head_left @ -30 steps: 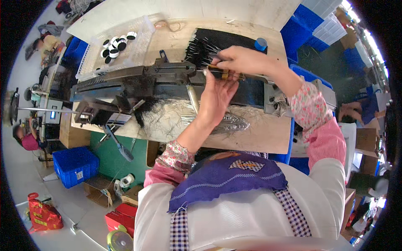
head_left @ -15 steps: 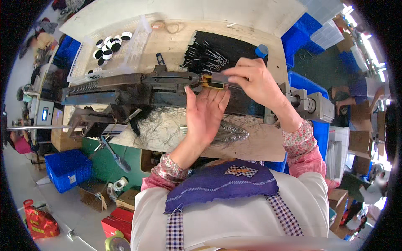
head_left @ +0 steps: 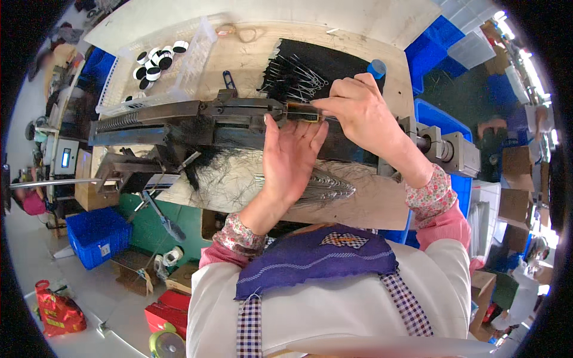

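Note:
My left hand [head_left: 292, 158] is palm up, its fingers stretched out and its thumb apart. Those fingertips lie under the near side of a small gold-coloured holder [head_left: 303, 114] at the end of a long dark metal machine [head_left: 239, 122]. My right hand [head_left: 364, 113] pinches thumb and fingers together at the right end of this holder; whatever is between them is too small to name. Beyond it, several twisted wires with looped ends [head_left: 307, 77] lie on a black cloth [head_left: 352, 62]. Below my left hand, a bundle of bent metal wires [head_left: 331, 186] rests on the bench.
A clear plastic basket [head_left: 194, 62] with white and black round pieces stands at the far left. A blue cap [head_left: 376, 68] sits beside the cloth. Loose black bristles [head_left: 224, 173] litter the wooden bench [head_left: 370, 206]. A motor-like block [head_left: 459, 155] is at the machine's right end.
My right hand has shifted slightly left and down onto the holder, which now shows less of its gold top. The left hand stays nearly in place beneath it.

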Demonstrator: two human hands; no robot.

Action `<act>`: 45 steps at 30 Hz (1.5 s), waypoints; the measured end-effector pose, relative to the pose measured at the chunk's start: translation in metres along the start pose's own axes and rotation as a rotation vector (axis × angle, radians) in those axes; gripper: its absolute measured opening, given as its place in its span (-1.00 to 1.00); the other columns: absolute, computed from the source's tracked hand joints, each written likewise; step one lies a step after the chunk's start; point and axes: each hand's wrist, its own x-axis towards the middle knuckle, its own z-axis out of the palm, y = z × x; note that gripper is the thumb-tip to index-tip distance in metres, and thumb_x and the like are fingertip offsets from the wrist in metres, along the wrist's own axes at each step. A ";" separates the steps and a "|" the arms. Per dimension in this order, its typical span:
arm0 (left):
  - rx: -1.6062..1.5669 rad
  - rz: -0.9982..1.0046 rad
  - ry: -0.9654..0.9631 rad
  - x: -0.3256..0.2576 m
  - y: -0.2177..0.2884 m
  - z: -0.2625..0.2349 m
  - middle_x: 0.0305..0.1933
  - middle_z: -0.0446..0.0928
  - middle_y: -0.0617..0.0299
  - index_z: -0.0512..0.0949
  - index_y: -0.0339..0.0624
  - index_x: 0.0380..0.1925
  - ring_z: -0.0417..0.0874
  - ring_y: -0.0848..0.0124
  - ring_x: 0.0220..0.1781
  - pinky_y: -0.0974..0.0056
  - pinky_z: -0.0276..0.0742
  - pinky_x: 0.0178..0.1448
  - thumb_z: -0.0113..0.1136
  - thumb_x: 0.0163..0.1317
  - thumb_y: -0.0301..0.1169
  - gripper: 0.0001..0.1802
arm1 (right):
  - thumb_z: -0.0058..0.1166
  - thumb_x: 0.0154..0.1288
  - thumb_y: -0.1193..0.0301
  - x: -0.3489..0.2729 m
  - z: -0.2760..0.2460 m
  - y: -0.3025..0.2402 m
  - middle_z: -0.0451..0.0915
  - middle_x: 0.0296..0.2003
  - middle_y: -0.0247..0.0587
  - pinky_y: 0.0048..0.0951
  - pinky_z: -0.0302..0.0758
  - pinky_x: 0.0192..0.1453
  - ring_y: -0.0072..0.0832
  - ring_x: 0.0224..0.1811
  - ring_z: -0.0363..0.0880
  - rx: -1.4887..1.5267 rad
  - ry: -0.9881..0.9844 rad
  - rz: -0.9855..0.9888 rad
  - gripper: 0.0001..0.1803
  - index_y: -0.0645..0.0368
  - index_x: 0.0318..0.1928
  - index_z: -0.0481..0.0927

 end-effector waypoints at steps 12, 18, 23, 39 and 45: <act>-0.086 -0.027 -0.078 -0.003 0.001 -0.005 0.21 0.32 0.00 0.24 -0.41 0.12 0.26 0.19 0.34 0.11 0.09 0.45 -0.39 0.38 0.20 -0.22 | 0.16 -0.04 0.42 0.003 0.009 -0.009 0.46 -0.46 -0.38 -0.30 0.32 -0.06 -0.42 -0.29 0.52 -0.066 0.053 0.026 -0.80 0.00 -0.30 0.63; -0.045 0.049 0.020 -0.007 0.002 0.006 0.23 0.29 -0.14 0.16 -0.46 0.14 0.24 0.06 0.36 0.00 0.05 0.49 -0.35 0.36 0.19 -0.19 | 0.12 0.12 0.42 0.006 0.007 0.005 0.50 -0.45 -0.35 -0.32 0.31 -0.04 -0.37 -0.29 0.54 0.080 -0.014 0.099 -0.86 0.01 -0.28 0.65; -0.015 0.048 0.050 -0.007 0.003 0.003 0.21 0.30 -0.11 0.18 -0.46 0.14 0.25 0.07 0.36 0.01 0.04 0.49 -0.34 0.37 0.18 -0.21 | 0.15 0.06 0.41 0.005 0.005 0.003 0.50 -0.46 -0.32 -0.31 0.29 -0.03 -0.38 -0.28 0.54 0.034 -0.086 0.093 -0.84 -0.01 -0.29 0.68; -0.012 0.041 0.015 -0.006 0.001 0.001 0.14 0.36 -0.09 0.29 -0.42 -0.04 0.29 0.10 0.32 0.05 0.08 0.47 -0.32 0.39 0.14 -0.30 | 0.05 0.22 0.40 0.007 -0.015 -0.012 0.60 -0.40 -0.14 -0.16 0.49 -0.25 -0.17 -0.31 0.61 0.221 0.184 0.129 -0.84 0.10 -0.18 0.54; -0.028 0.038 0.051 -0.006 0.001 0.002 -0.03 0.40 0.09 0.33 -0.27 -0.19 0.37 0.21 0.22 0.11 0.12 0.44 -0.28 0.39 0.14 -0.40 | 0.02 0.19 0.46 -0.007 -0.012 -0.035 0.59 -0.52 0.00 -0.13 0.54 -0.43 -0.05 -0.46 0.61 0.027 0.048 0.237 -0.73 0.24 -0.08 0.42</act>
